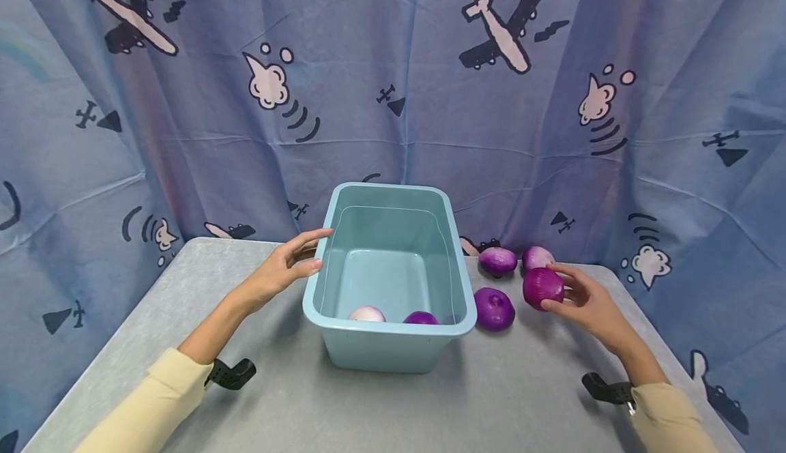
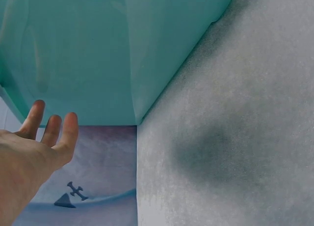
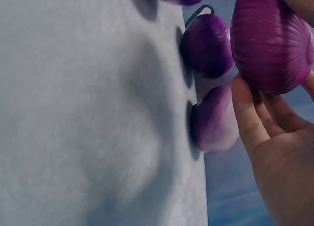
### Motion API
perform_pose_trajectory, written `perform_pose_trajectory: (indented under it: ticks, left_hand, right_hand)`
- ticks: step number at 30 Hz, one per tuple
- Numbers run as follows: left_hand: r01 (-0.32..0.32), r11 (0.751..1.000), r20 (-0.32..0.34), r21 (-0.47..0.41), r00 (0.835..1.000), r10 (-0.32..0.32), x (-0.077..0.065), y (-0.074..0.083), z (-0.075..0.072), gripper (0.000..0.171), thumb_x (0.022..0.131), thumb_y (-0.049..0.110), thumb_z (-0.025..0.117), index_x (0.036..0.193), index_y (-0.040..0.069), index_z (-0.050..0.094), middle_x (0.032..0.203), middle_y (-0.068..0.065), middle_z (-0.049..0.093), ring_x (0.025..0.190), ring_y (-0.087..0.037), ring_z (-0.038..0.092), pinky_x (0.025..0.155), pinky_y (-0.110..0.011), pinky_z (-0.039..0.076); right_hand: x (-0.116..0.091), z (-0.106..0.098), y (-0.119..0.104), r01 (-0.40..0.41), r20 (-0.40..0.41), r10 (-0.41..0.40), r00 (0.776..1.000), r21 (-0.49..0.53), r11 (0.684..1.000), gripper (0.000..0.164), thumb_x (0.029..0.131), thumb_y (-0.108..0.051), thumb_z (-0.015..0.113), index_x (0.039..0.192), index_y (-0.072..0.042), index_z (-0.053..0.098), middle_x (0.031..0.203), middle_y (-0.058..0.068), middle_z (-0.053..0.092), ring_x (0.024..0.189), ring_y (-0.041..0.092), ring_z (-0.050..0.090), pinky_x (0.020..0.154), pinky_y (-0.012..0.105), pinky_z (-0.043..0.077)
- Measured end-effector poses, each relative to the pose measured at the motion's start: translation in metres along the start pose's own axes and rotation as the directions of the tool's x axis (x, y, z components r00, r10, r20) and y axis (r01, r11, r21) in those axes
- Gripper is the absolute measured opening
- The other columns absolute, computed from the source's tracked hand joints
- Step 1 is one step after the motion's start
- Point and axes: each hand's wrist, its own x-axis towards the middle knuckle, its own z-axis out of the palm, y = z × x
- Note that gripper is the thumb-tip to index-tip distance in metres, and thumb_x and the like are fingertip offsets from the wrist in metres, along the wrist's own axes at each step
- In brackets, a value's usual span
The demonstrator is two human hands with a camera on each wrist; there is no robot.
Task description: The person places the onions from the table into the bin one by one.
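Note:
My right hand (image 1: 583,303) pinches a red onion (image 1: 543,288) between thumb and fingers, lifted off the table as the right wrist view shows. My left hand (image 1: 288,265) is at the left rim of a light blue plastic tub (image 1: 393,347), fingers extended; whether it touches the rim I cannot tell. Inside the tub, by its near wall, lie a pale onion (image 1: 367,314) and a purple onion (image 1: 421,318), both partly hidden by the rim. Right of the tub rest a dark purple onion (image 1: 494,310), another purple onion (image 1: 498,261) and a paler onion (image 1: 537,257).
The tub stands on a grey table (image 1: 258,398). Behind and around the table hangs a blue curtain (image 1: 368,50) printed with airplanes. A black strap mount (image 1: 232,374) sits on the left wrist, and another black mount (image 1: 606,390) on the right wrist.

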Motion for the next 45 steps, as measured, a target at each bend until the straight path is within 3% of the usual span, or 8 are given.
perform_pose_trajectory:
  ticks: [8, 17, 25, 45]
  left_hand:
    - [-0.003, 1.0, 0.005, -0.001, 1.0, 0.003, 0.001, 0.0, 0.0, 0.058, 0.101, 0.024, 0.064, 0.155, 0.025, 0.044, 0.155, -0.008, 0.04, 0.14, -0.029, 0.039, 0.107, -0.056, 0.036]
    - [-0.005, 1.0, 0.003, -0.001, 1.0, 0.005, 0.002, 0.0, 0.0, 0.057, 0.101, 0.023, 0.064, 0.155, 0.025, 0.044, 0.154, -0.008, 0.041, 0.139, -0.029, 0.04, 0.106, -0.055, 0.037]
    - [-0.009, 1.0, 0.004, -0.006, 1.0, 0.009, 0.001, 0.0, -0.001, 0.057, 0.101, 0.024, 0.064, 0.155, 0.025, 0.044, 0.154, -0.009, 0.041, 0.139, -0.029, 0.04, 0.106, -0.055, 0.037]
    - [-0.006, 1.0, 0.002, -0.001, 1.0, 0.006, 0.0, -0.001, -0.002, 0.057, 0.101, 0.025, 0.064, 0.155, 0.026, 0.044, 0.154, -0.009, 0.042, 0.139, -0.029, 0.04, 0.106, -0.056, 0.037]
  right_hand:
    - [0.004, 0.0, -0.018, 0.054, -0.001, -0.054, 0.999, 0.053, 0.997, 0.066, 0.093, -0.012, 0.076, 0.15, -0.006, 0.043, 0.142, 0.026, 0.048, 0.109, 0.001, 0.058, 0.083, 0.021, 0.053]
    - [0.013, 0.0, -0.036, 0.125, 0.01, -0.128, 0.992, 0.12, 0.985, 0.065, 0.092, -0.003, 0.075, 0.15, -0.009, 0.045, 0.134, 0.008, 0.056, 0.109, 0.012, 0.063, 0.082, 0.026, 0.055]
    - [0.019, 0.003, -0.058, 0.129, 0.003, -0.13, 0.992, 0.113, 0.985, 0.066, 0.092, -0.005, 0.077, 0.15, -0.009, 0.045, 0.131, 0.014, 0.057, 0.107, 0.012, 0.064, 0.083, 0.025, 0.055]
    - [0.036, 0.017, -0.105, 0.207, 0.023, -0.217, 0.976, 0.22, 0.953, 0.069, 0.09, 0.003, 0.075, 0.151, -0.008, 0.045, 0.132, 0.012, 0.057, 0.111, 0.019, 0.063, 0.087, 0.026, 0.053]
